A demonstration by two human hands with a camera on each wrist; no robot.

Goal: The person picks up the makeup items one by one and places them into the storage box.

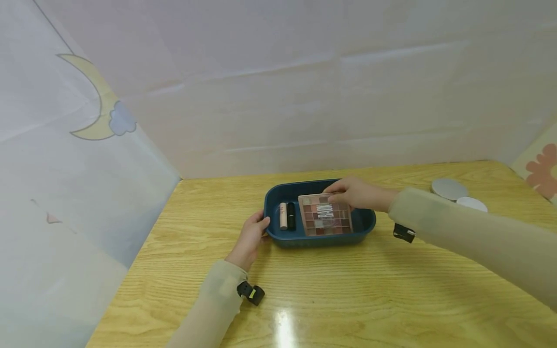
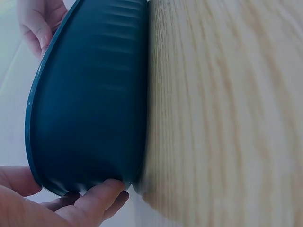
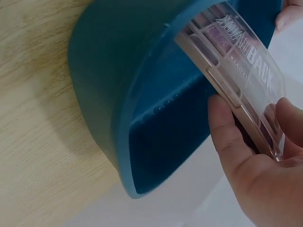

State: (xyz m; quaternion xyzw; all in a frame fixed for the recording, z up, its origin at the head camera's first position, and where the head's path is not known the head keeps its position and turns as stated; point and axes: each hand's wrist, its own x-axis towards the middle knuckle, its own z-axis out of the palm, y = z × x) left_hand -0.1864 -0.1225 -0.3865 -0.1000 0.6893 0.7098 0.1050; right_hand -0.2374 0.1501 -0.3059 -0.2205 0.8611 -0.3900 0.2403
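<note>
A dark blue oblong bin (image 1: 322, 241) stands on the wooden table. My left hand (image 1: 251, 234) grips its left end, thumb at the rim and fingers against the outer wall (image 2: 94, 94), as the left wrist view shows. With my right hand (image 1: 361, 194) I pinch the top right corner of an eyeshadow palette (image 3: 227, 71) between thumb and fingers. The palette has a clear lid with white lettering and leans tilted inside the bin. Left of it in the bin, a pale pink tube (image 1: 283, 216) and a black tube (image 1: 291, 216) lie side by side.
Two flat round discs, one greyish (image 1: 449, 188) and one white (image 1: 472, 204), lie on the table (image 1: 348, 299) at the right, partly behind the right sleeve (image 1: 470, 237). A pale cloth wall (image 1: 304, 106) rises behind the table's back edge.
</note>
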